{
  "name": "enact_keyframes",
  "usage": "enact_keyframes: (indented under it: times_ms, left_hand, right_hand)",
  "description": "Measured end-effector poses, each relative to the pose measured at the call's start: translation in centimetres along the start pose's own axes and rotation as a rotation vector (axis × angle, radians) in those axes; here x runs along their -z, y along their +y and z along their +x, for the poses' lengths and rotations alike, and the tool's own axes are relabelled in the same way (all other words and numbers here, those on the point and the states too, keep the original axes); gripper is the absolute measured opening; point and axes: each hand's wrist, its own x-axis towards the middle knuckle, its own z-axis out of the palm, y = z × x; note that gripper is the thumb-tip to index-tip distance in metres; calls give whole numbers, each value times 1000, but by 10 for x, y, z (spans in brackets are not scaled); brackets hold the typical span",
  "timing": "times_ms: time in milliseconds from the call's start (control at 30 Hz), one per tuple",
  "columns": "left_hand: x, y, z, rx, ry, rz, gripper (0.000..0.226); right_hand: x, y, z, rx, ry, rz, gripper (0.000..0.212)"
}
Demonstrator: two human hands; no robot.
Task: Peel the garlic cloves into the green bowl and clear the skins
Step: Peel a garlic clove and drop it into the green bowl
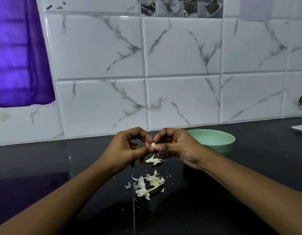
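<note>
Left hand (124,150), right hand (178,148), both in a pinch on one garlic clove (153,144).

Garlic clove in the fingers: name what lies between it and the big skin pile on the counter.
In the head view, a smaller clump of pale garlic scraps lies on the dark counter between clove and pile.
</note>
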Motion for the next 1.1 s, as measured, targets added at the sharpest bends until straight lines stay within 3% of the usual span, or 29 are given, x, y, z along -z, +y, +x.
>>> enact_keyframes:
  times_ms: [167, 733, 1000, 1100]
  left_hand:
    - [0, 1, -1, -10, 13, 13, 25]
    - [1, 8, -3, -91, 71, 218, 15]
    - [-3, 6, -3, -122, 195, 222, 22]
    - [-3, 7, -3, -197, 171, 292, 28]
  right_hand:
    - [0, 0, 0, -27, -21, 52, 17]
    - [1, 4, 4, -67, -67, 160, 17]
    - [0, 5, 5, 2, -6, 126, 17]
    - [0, 5, 5, -12, -2, 138, 17]
